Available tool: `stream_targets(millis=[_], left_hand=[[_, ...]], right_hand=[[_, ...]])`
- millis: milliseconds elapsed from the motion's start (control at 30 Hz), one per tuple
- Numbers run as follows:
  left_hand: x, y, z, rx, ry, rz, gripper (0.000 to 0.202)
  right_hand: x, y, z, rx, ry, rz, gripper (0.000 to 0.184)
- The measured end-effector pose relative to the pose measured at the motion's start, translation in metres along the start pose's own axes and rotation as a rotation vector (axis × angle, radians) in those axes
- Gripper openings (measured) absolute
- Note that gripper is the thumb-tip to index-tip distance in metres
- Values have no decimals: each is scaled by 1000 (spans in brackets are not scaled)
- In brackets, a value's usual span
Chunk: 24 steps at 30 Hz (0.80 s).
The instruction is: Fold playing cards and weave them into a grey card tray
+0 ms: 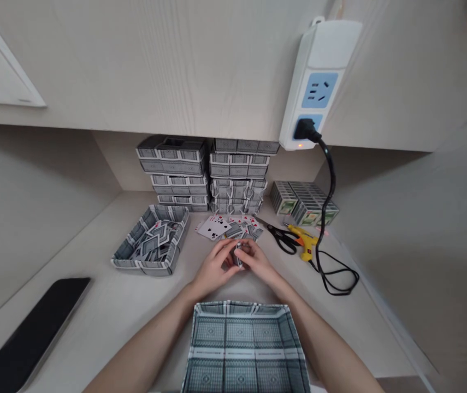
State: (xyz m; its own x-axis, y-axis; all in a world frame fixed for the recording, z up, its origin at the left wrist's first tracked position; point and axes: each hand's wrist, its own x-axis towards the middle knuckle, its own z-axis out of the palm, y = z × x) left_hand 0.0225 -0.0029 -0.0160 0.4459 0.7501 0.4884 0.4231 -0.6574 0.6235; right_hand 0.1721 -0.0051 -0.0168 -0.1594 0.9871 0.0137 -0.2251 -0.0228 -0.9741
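Note:
My left hand and my right hand meet at the middle of the desk, fingers curled round a small folded playing card held between them. Just beyond the hands lies a fan of face-up playing cards. Close to me, between my forearms, stands a square box woven from card backs, with nothing in it. A similar woven tray to the left holds several folded card pieces.
Stacks of finished card boxes line the back wall, with packs of card decks at the right. Black scissors and a yellow glue gun lie right of the hands, its cord running to a power strip. A dark phone lies left.

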Motion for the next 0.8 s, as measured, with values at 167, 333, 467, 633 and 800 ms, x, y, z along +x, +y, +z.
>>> stream_targets(millis=[167, 333, 467, 633, 800], left_hand=[[1, 8, -3, -20, 9, 30, 55], [2, 10, -4, -42, 7, 54, 52], [2, 9, -5, -23, -7, 91, 53], [3, 16, -8, 25, -46, 107, 48], [4, 16, -11, -58, -26, 43, 46]], right_hand=[[-1, 0, 0, 24, -64, 2, 36], [-5, -6, 3, 30, -93, 5, 32], [-9, -11, 7, 167, -128, 90, 29], [-9, -15, 3, 218, -103, 107, 30], [-5, -14, -3, -9, 67, -76, 46]])
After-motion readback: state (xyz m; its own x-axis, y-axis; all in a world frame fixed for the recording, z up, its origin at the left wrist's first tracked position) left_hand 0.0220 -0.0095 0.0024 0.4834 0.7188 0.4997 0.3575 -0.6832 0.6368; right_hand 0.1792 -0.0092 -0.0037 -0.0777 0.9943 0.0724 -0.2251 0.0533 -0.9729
